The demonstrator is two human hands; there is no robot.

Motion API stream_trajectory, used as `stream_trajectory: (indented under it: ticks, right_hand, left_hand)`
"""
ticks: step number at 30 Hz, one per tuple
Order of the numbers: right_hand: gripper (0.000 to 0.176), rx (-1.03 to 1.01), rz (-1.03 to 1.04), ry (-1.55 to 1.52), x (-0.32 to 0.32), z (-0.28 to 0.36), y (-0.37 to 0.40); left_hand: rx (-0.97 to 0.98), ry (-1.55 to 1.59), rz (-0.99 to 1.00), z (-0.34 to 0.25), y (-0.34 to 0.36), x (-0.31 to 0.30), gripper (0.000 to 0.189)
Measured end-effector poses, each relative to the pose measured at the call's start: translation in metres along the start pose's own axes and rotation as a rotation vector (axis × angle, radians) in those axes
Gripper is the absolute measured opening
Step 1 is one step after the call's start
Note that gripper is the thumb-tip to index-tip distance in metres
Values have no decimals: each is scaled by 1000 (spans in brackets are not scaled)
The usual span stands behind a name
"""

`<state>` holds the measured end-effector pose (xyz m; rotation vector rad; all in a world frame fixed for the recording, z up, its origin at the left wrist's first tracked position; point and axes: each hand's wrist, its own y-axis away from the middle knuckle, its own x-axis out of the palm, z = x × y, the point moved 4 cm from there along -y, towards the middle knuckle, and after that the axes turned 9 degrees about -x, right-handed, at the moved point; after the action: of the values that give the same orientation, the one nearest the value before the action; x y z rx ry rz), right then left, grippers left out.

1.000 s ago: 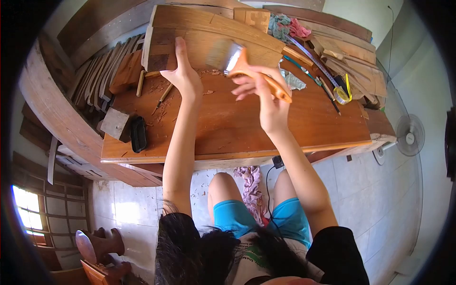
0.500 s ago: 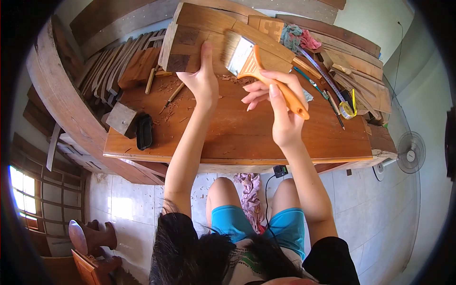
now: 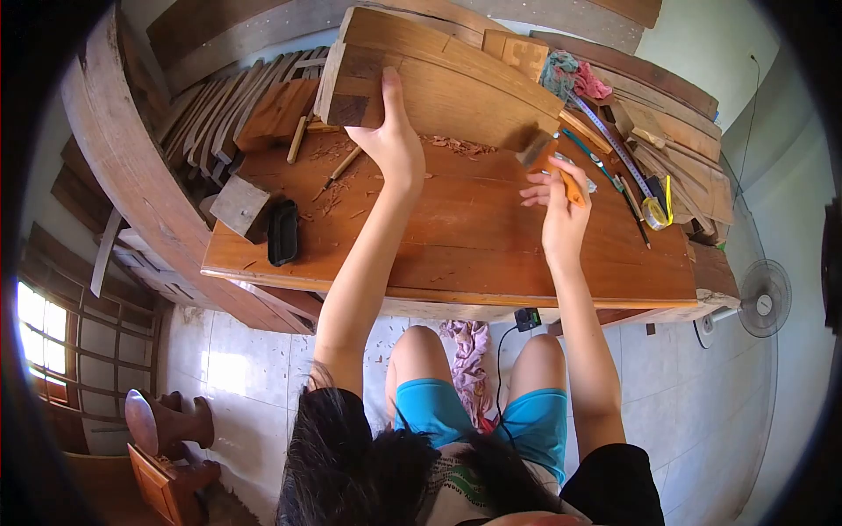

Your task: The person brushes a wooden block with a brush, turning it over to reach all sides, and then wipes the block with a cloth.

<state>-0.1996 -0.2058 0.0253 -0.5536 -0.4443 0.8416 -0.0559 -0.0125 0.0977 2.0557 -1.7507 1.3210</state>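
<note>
A long wooden piece (image 3: 447, 83) with dark patches at its left end is tilted up above the wooden table (image 3: 456, 237). My left hand (image 3: 393, 145) grips its lower left part, with the thumb over the front face. In my right hand (image 3: 561, 188) is a wide paintbrush (image 3: 572, 186) with an orange handle. The brush's bristles are at the lower right end of the wooden piece and look blurred. Reddish wood shavings (image 3: 460, 145) lie on the table beneath the piece.
Curved wooden strips (image 3: 224, 110) stand at the left, near a wood block (image 3: 239, 207) and a black tray (image 3: 282, 232). A thin tool (image 3: 340, 168) lies by my left forearm. At the right are a tape measure (image 3: 654, 213), pencils, rags (image 3: 589, 83) and stacked boards (image 3: 693, 175).
My right hand has moved the brush from the middle of the wooden piece to its lower right end. The view has shifted slightly.
</note>
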Motion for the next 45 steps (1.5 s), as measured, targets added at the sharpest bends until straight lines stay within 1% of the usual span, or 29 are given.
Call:
stream_trajectory:
  ticks: [4, 6, 9, 11, 12, 13, 15, 16, 19, 20, 24, 27, 28, 30, 33, 35, 36, 38, 41, 45]
  right_hand:
    - [21, -68, 62, -43, 39, 43, 7]
    - [22, -102, 114, -77, 55, 69, 10]
    - [24, -190, 204, -173, 75, 97, 8]
    - [24, -245, 252, -287, 88, 109, 4]
    - [29, -285, 294, -269, 94, 117, 1]
    - [29, -294, 320, -301, 100, 121, 0]
    - [30, -315, 372, -366, 109, 125, -4]
    - [31, -332, 373, -387, 111, 124, -6]
    - [32, -295, 353, -421, 111, 116, -12]
    - [32, -260, 344, -443, 109, 107, -16]
    - [33, -178, 242, -419, 94, 78, -22]
    - [32, -184, 173, -315, 81, 75, -24]
    - [33, -174, 170, -330, 81, 78, -25]
    - [33, -185, 233, -410, 91, 91, -24]
    - [35, -156, 344, -514, 112, 103, -21]
    - [35, -133, 371, -495, 120, 95, -23]
    - [35, -104, 347, -505, 118, 87, -24]
    - [35, -48, 302, -527, 110, 66, -26]
    - [36, -48, 203, -467, 78, 46, -26]
    - [34, -55, 26, -267, 24, 25, -26]
  left_hand:
    - [38, -44, 88, -5, 5, 4, 46]
    - [79, -47, 115, -5, 6, 6, 45]
    - [90, -20, 50, -1, 5, 5, 41]
    - [36, 3, 35, 1, 2, 3, 39]
    - [9, 15, 29, 1, -1, 2, 38]
    - [-20, 13, 45, 4, -3, -1, 38]
    - [-77, 9, 78, 25, -11, -14, 38]
    - [-78, 0, 116, 56, -23, -27, 47]
    - [-240, 85, -51, 35, -9, -21, 59]
    - [-282, -72, -33, 33, -9, -20, 90]
    - [-186, 191, 118, 35, -12, -17, 84]
    - [-152, 130, -54, 24, -4, -12, 87]
    - [-164, 121, -6, 15, -1, -9, 89]
    - [-194, 104, 97, 3, 8, -3, 92]
    - [-225, 53, 51, 21, -1, -13, 96]
    - [-241, 18, 19, 30, -12, -22, 98]
    - [-247, 0, 4, 32, -16, -24, 99]
    - [-260, 27, -89, 32, -11, -25, 98]
    - [-212, -32, -114, 21, -4, -17, 93]
    - [-95, 68, -43, 6, -2, -7, 62]
